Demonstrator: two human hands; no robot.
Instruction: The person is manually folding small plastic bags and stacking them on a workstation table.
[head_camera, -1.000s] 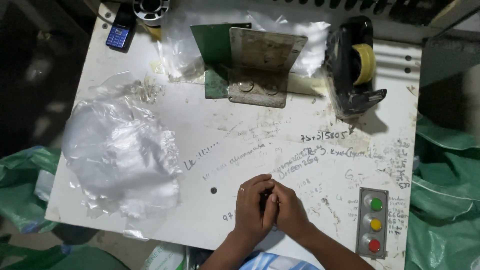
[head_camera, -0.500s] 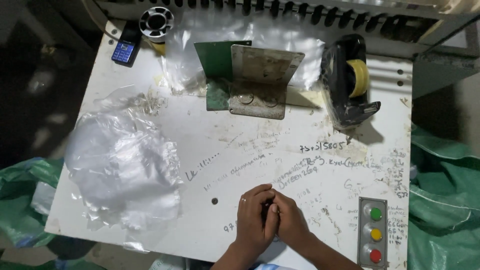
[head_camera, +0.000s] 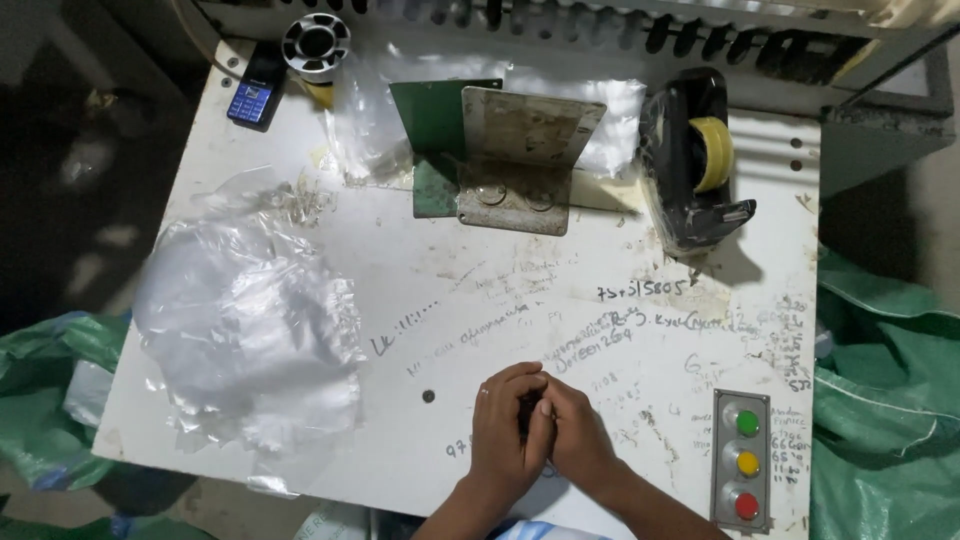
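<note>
Well, from my remote seat the biggest thing is the white work table (head_camera: 600, 270), scribbled over with handwriting, and both hands rest on its near edge. The left hand (head_camera: 505, 430) and the right hand (head_camera: 578, 445) are pressed together, fingers curled into one another. A dark gap shows between them, but I cannot tell whether anything small is pinched inside. I judge this a pause or a bit of close fingerwork rather than a reach, since nothing else on the table is touched. Parting the hands would be needed before either could take hold of anything.

To the left of the hands, apart from them, lies the crumpled clear plastic (head_camera: 250, 340), spread over the table's left side and hanging past its edge. Green sacks (head_camera: 890, 400) bulge beside the table on the right, with more showing low on the left. At the back stands a bent metal bracket (head_camera: 525, 150) with a green plate (head_camera: 435, 115) behind it, well away from the hands. The black tape dispenser (head_camera: 690, 170) with its yellow roll sits at back right. The button box (head_camera: 742, 460), with green, yellow and red buttons, is near the right hand. Nothing lies between the hands and the plastic. A blue phone (head_camera: 256, 90) and a metal spool (head_camera: 316, 45) sit at the far left corner.
</note>
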